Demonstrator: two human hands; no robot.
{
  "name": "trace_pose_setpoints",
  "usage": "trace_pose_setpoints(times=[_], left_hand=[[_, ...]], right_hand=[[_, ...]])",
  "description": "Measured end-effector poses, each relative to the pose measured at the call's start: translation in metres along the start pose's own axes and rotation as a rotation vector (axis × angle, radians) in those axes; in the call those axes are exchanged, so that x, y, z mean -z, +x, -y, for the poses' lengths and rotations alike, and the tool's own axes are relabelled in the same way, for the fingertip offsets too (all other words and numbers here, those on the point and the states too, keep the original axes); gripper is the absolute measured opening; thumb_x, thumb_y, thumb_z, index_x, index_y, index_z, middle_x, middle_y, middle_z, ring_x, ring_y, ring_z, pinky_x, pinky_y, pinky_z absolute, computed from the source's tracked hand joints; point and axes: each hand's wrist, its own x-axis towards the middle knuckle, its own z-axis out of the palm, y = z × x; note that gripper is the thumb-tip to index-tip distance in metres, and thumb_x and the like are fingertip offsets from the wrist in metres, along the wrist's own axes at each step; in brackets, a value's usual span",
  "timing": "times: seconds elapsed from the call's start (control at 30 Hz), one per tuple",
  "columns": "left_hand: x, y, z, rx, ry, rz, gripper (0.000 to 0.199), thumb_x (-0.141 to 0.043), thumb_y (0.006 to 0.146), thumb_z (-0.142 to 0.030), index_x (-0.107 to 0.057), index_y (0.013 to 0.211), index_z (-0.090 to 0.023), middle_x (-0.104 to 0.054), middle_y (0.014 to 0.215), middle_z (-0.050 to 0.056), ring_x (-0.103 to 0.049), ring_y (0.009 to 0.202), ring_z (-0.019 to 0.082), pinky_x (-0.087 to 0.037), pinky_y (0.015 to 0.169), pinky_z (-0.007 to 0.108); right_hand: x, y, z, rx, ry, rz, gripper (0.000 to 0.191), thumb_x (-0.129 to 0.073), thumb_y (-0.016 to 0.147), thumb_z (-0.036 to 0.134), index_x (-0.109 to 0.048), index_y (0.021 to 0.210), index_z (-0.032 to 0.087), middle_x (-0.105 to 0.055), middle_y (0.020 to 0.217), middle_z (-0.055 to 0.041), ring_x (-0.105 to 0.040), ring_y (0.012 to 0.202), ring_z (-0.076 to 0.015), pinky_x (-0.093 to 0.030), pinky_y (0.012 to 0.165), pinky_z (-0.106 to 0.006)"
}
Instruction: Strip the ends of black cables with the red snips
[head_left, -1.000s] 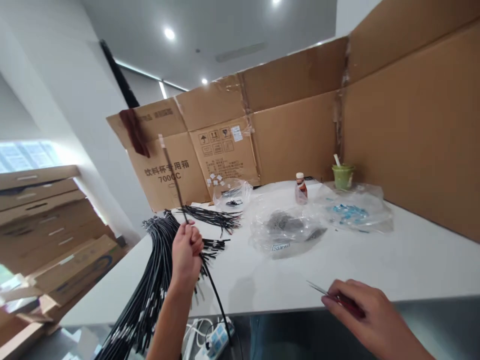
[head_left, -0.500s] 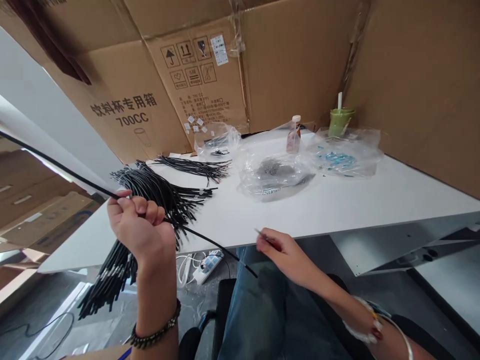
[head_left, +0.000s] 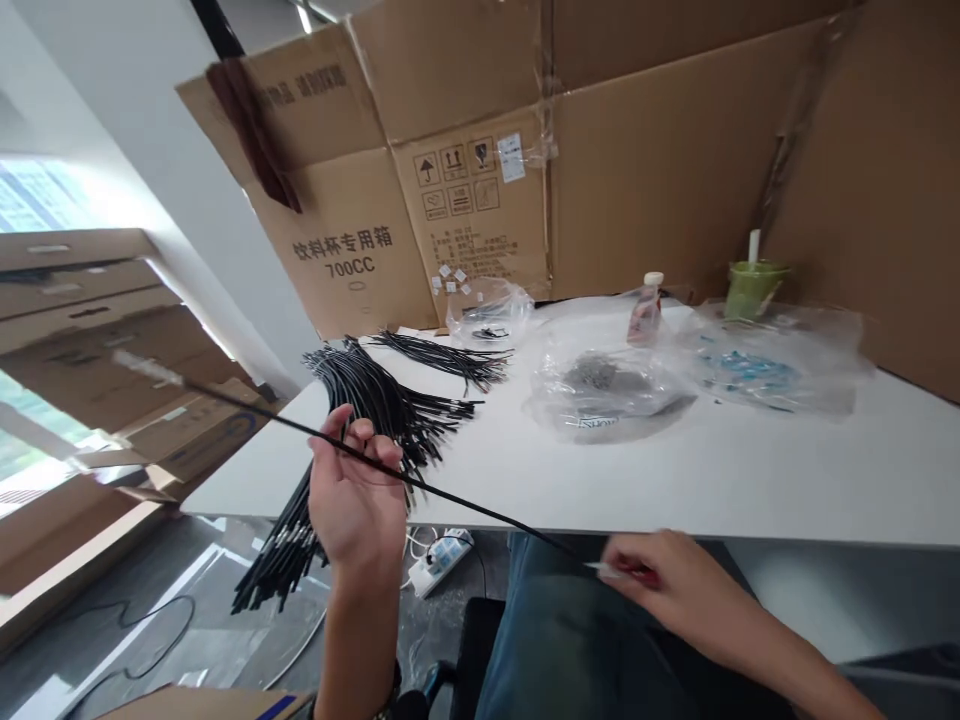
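My left hand, palm up, holds a thin black cable between thumb and loosely curled fingers. The cable slants down to the right; its far left end carries a pale, blurred tip. Over my lap, my right hand is closed on a small red-handled tool with a thin pale point. That point is close to the cable's lower end; blur hides whether they touch. Behind my left hand lies a large bundle of black cables, partly hanging over the table edge. A smaller cable bundle is behind it.
On the white table lie a clear bag with grey pieces and another with blue pieces. A small bottle and a green cup stand behind. Cardboard walls the back. A power strip is below.
The view has turned left. My left hand's fingers have loosened around the cable, whose left end now shows. My right hand has brought the red-handled tool down to the cable's lower end.
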Motion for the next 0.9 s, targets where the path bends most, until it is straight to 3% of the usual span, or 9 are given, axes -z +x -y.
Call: trace_pose_setpoints(times=[0.13,0.27,0.37,0.47,0.53,0.63,0.77,0.9], left_hand=[[0.006,-0.013,-0.015,0.176,0.01,0.12,0.037,-0.027,0.099,-0.023,-0.043,0.066,-0.017,-0.03,0.057,-0.006,-0.028,0.039,0.004,-0.032,0.039,0.016],[0.014,-0.031,0.003,0.432,0.088,0.275,0.046,-0.028,0.099,-0.035,-0.035,0.057,-0.017,-0.025,0.053,-0.007,-0.023,0.039,0.005,-0.029,0.04,0.018],[0.024,-0.038,0.019,0.549,0.187,0.402,0.053,-0.036,0.096,-0.045,-0.037,0.052,-0.017,-0.021,0.047,-0.009,-0.016,0.036,0.004,-0.024,0.038,0.018],[0.032,-0.043,0.023,0.527,0.261,0.515,0.034,-0.054,0.089,-0.046,-0.06,0.076,-0.016,-0.022,0.043,-0.011,-0.019,0.032,0.003,-0.026,0.04,0.017],[0.033,-0.047,0.023,0.486,0.286,0.593,0.031,-0.061,0.085,-0.046,-0.064,0.091,-0.016,-0.031,0.043,-0.01,-0.035,0.034,0.006,-0.031,0.043,0.018],[0.03,-0.054,0.022,0.428,0.29,0.669,0.035,-0.066,0.079,-0.048,-0.061,0.072,-0.013,-0.045,0.056,-0.003,-0.045,0.046,0.008,-0.036,0.048,0.02],[0.029,-0.06,0.027,0.336,0.305,0.675,0.043,-0.056,0.084,-0.055,-0.052,0.067,-0.016,-0.029,0.056,-0.007,-0.019,0.045,0.005,-0.02,0.043,0.017],[0.032,-0.061,0.028,0.271,0.395,0.712,0.037,-0.044,0.092,-0.053,-0.06,0.096,-0.02,-0.017,0.05,-0.01,-0.009,0.043,0.007,-0.012,0.041,0.02]], right_hand=[[-0.004,-0.036,-0.055,-0.095,-0.158,-0.016,0.031,-0.042,0.091,0.04,-0.063,0.074,0.024,-0.065,0.064,0.0009,-0.061,0.061,-0.0162,-0.039,0.055,-0.022],[-0.012,-0.048,-0.102,-0.166,-0.509,-0.286,0.031,-0.041,0.083,0.023,-0.069,0.094,0.03,-0.074,0.078,0.0001,-0.069,0.067,-0.0229,-0.044,0.054,-0.027],[-0.023,-0.042,-0.117,-0.171,-0.635,-0.323,0.036,-0.04,0.081,0.017,-0.07,0.099,0.027,-0.076,0.086,-0.0045,-0.071,0.07,-0.0271,-0.046,0.053,-0.03],[-0.04,-0.028,-0.118,-0.136,-0.61,-0.256,0.041,-0.04,0.079,0.008,-0.071,0.099,0.025,-0.076,0.094,-0.0061,-0.072,0.076,-0.0257,-0.049,0.059,-0.03],[-0.053,-0.018,-0.117,-0.108,-0.587,-0.225,0.043,-0.041,0.077,0.005,-0.072,0.101,0.025,-0.076,0.095,-0.0055,-0.072,0.082,-0.0242,-0.05,0.066,-0.029],[-0.073,-0.008,-0.116,-0.085,-0.553,-0.206,0.039,-0.046,0.079,0.006,-0.072,0.101,0.024,-0.076,0.089,-0.0066,-0.072,0.081,-0.0242,-0.049,0.067,-0.028],[-0.088,-0.005,-0.108,-0.021,-0.496,-0.255,0.027,-0.05,0.08,0.009,-0.073,0.088,0.021,-0.074,0.072,-0.0068,-0.071,0.066,-0.0241,-0.046,0.058,-0.027],[-0.079,-0.012,-0.076,0.193,-0.382,-0.394,0.024,-0.049,0.085,0.019,-0.069,0.098,0.017,-0.064,0.056,-0.0012,-0.062,0.048,-0.0164,-0.044,0.05,-0.024]])
